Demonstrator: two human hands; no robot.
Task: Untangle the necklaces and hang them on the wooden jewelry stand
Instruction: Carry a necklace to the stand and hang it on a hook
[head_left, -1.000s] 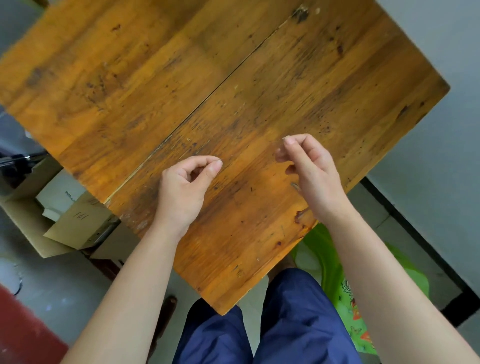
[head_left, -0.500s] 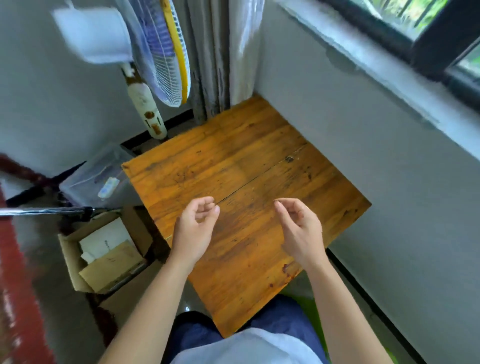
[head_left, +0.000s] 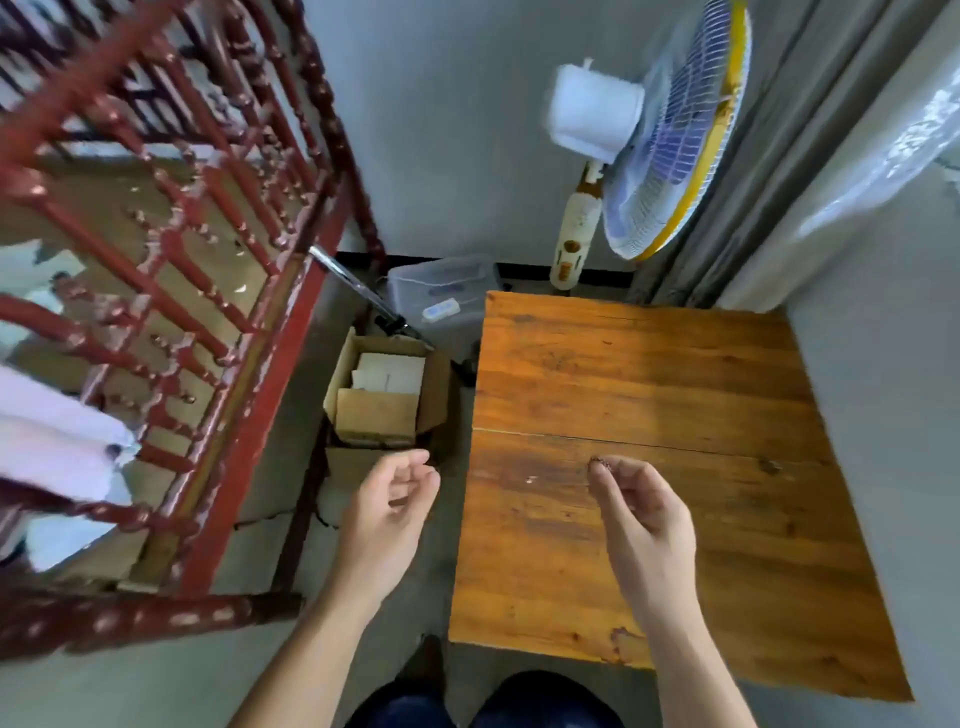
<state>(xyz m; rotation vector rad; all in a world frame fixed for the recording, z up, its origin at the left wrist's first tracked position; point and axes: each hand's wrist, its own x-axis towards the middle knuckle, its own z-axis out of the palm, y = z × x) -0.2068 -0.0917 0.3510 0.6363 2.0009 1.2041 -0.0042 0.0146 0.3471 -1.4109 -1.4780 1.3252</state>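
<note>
Neither necklaces nor stand are in view; your left hand (head_left: 387, 514) hangs loosely curled and empty beside the table (head_left: 675, 374), your right hand (head_left: 644, 519) curls above it, whether pinching anything cannot be told; expect light, limp, snag-prone chains, so take hold near the clasp.

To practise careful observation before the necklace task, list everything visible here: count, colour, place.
square wooden table: one, orange-brown, right, against wall
open cardboard box: one, tan, floor left of table
clear plastic bin: one, transparent, behind the box
pedestal fan: one, white, blue and yellow, beyond table
turned wooden railing: one, dark red, left
grey curtain: one, grey, top right
left hand: one, over floor, loosely curled, empty
right hand: one, over table, fingertips together; any pinch unclear
</note>
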